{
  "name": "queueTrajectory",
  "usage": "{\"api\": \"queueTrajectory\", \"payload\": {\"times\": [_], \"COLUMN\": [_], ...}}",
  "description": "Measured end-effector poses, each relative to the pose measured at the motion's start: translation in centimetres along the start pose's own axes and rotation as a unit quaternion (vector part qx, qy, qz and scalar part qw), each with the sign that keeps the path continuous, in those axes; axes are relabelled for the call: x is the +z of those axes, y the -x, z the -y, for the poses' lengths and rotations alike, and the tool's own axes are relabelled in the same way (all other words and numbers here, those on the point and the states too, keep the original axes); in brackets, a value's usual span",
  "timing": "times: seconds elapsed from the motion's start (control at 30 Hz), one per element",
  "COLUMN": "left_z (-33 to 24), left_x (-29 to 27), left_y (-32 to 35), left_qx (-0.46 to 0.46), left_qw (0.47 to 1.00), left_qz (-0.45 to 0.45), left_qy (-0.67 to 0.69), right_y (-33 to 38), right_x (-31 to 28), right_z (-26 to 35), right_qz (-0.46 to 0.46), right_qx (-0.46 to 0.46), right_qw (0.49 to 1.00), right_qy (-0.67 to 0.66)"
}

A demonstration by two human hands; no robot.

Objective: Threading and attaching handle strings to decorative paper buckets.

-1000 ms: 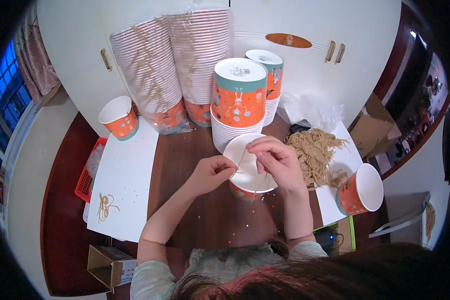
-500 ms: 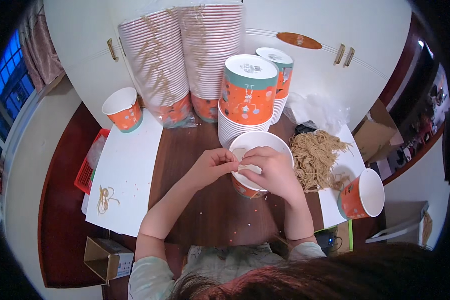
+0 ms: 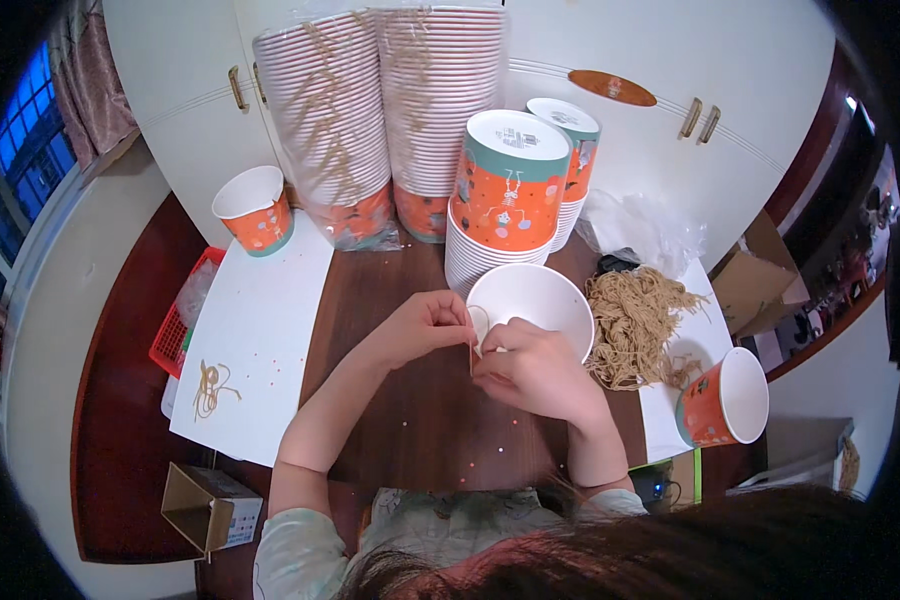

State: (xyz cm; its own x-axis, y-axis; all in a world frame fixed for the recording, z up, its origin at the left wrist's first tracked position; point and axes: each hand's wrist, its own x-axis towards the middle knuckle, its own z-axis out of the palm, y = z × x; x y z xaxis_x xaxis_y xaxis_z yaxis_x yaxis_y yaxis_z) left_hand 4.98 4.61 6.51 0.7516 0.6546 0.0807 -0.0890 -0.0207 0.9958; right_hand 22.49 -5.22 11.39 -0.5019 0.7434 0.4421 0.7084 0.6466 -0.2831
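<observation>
A large paper bucket (image 3: 542, 295) with a white inside stands open side up at the middle of the table, in front of me. At its near left rim my left hand (image 3: 425, 328) pinches a thin tan cord (image 3: 482, 312), which curves in a loop against the white wall. My right hand (image 3: 542, 372) is closed on the same cord just right of the left fingertips, over the near rim. The fingers hide the cord's ends and the bucket's near outer side. Right of the bucket lies a tangled pile of tan cords (image 3: 632, 325).
Behind the bucket rise upside-down stacks of orange and green buckets (image 3: 510, 195) and tall plastic-wrapped stacks (image 3: 335, 110). Single buckets stand at left (image 3: 257, 220) and lie tilted at right (image 3: 720, 400). Loose cords (image 3: 212, 390) lie on the left white board (image 3: 255, 340). A clear plastic bag (image 3: 635, 228) sits behind the pile.
My right hand has drawn back toward me from inside the bucket to its near rim. The left fingers stay pinched at the rim. The whole view has shifted slightly.
</observation>
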Motion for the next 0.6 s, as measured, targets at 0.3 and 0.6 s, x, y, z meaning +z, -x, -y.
{"api": "queueTrajectory", "payload": {"times": [0.3,0.6], "left_z": [-0.2,-0.5], "left_x": [0.2,0.1], "left_y": [0.4,0.3], "left_qx": [0.028,-0.027], "left_qw": [0.998,0.999], "left_qz": [-0.022,-0.043], "left_qy": [-0.057,0.012], "right_y": [-0.9,-1.2], "right_x": [2.1,2.3], "right_z": [-1.6,-0.8], "right_qz": [-0.113,-0.103], "right_qx": [0.076,0.097], "right_qw": [0.990,0.988], "right_qy": [0.037,0.065]}}
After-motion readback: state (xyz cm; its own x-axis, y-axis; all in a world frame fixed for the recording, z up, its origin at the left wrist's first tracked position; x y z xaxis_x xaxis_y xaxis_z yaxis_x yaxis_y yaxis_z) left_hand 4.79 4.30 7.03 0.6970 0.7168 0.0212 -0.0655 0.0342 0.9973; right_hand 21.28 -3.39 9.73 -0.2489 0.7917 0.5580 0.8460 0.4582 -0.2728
